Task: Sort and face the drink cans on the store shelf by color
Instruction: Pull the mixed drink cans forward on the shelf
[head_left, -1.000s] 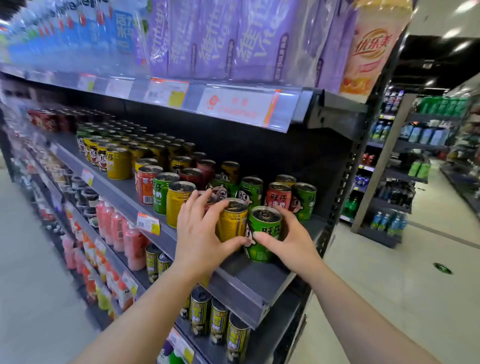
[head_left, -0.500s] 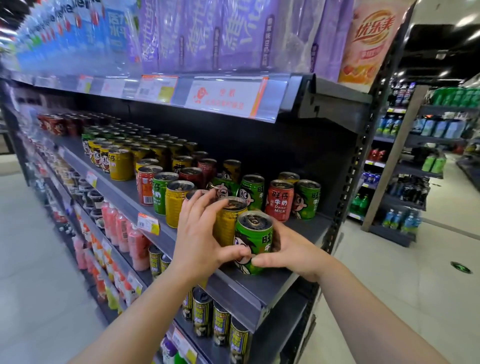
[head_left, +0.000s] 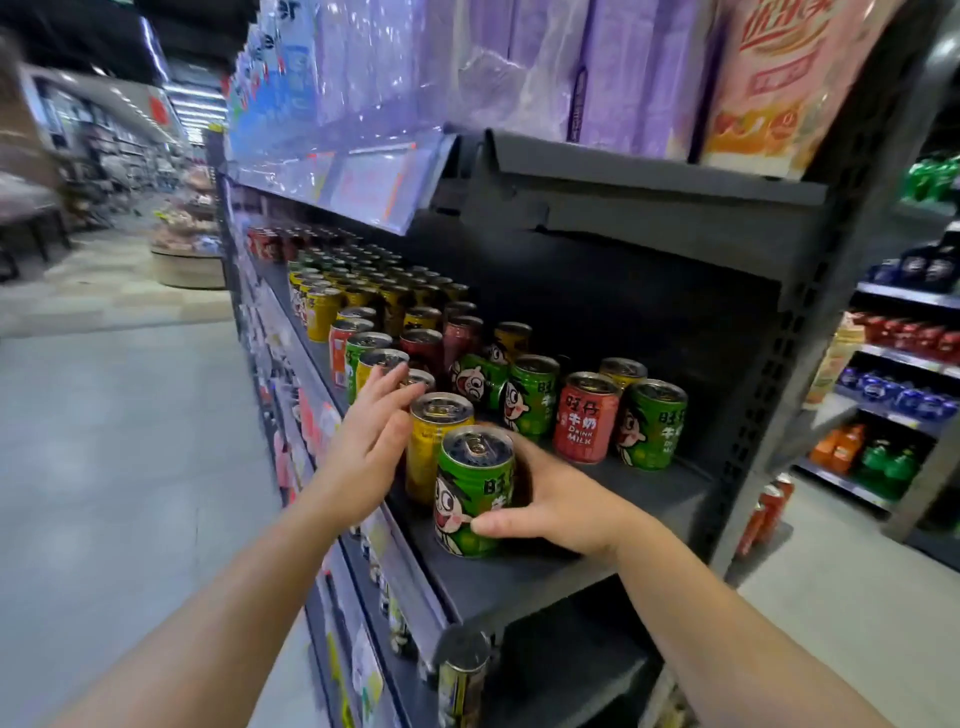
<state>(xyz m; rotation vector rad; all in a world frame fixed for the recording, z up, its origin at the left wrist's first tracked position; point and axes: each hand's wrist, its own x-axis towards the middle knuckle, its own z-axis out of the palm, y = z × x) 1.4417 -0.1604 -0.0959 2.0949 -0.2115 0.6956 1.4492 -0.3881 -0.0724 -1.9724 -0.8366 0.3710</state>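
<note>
My right hand (head_left: 558, 501) grips a green can (head_left: 474, 493) that stands at the front of the grey shelf (head_left: 524, 577), its cartoon face turned outward. Just behind it to the left stands a yellow can (head_left: 434, 441). My left hand (head_left: 371, 441) is beside that yellow can, fingers spread and extended, the palm near its side; it holds nothing. Further back on the shelf stand a red can (head_left: 584, 418), two green cans (head_left: 652, 426) (head_left: 530, 395) and a green can lying tilted (head_left: 475, 382). Rows of yellow, red and green cans (head_left: 358, 312) run off to the left.
The shelf above (head_left: 623, 171) hangs low over the cans, loaded with purple packs. A lower shelf holds more cans (head_left: 460, 675). The upright post (head_left: 769, 395) bounds the shelf at the right. The aisle floor lies to the left; other drink shelves (head_left: 904, 374) stand at the right.
My left hand has let go of the yellow can and opened its fingers. The green can stays in my right hand at the shelf front. The view has swung left and closer.
</note>
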